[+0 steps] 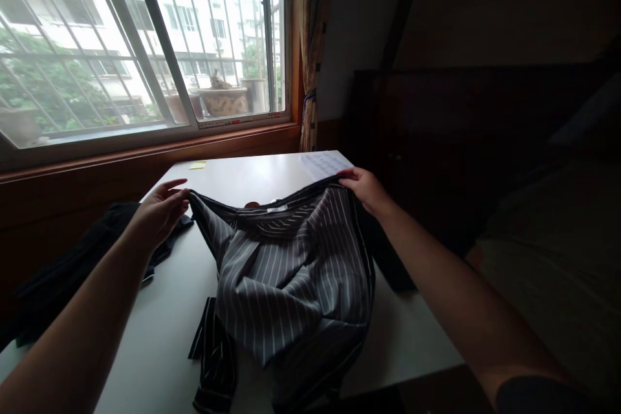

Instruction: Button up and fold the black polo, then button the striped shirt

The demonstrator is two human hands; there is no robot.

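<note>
A dark grey shirt with white stripes [291, 272] is stretched between my two hands above the white table. My left hand [162, 210] pinches one upper corner of it, thumb against the fingers. The opposite upper corner is gripped by my right hand [366, 189], with the fabric between thumb and fingers. Its upper edge sags in the middle, where a small pale label [277, 209] shows. The body of the shirt hangs in loose folds, and a dark striped sleeve [216, 356] trails onto the tabletop at the lower left.
Dark clothes [97, 252] lie in a heap on the left side of the white table [165, 317]. A yellow sticky note [198, 165] and a printed sheet [325, 163] rest along the far edge. Behind stands a barred window [233, 32] with a tied curtain [310, 58].
</note>
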